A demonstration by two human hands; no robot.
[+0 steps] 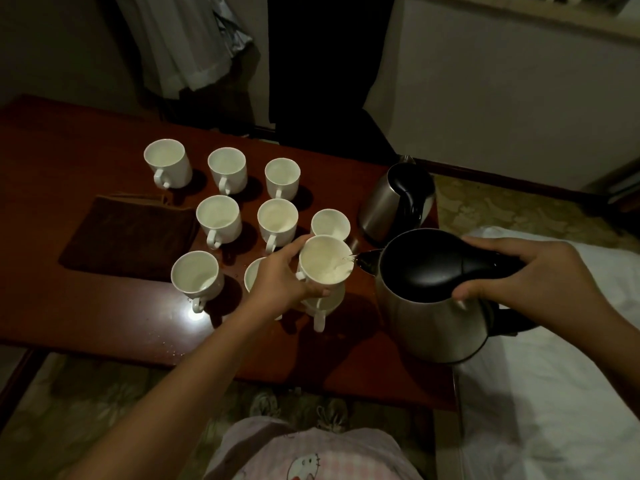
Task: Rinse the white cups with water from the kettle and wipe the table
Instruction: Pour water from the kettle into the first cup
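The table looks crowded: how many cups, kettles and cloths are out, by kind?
White cups: 10, counting the held cup and one half hidden under it.
Steel kettles: 2, one pouring, one standing.
Dark cloth: 1.
Total: 13.

The left hand (282, 280) reaches forward on a bare, outstretched forearm, its fingers (294, 244) curled round a cup (325, 259) held lifted and tilted. The right hand (526, 271) comes in from the right, wrist bent, fingers wrapped over a kettle (429, 296) handle, thumb pressed beneath against the lid's edge.
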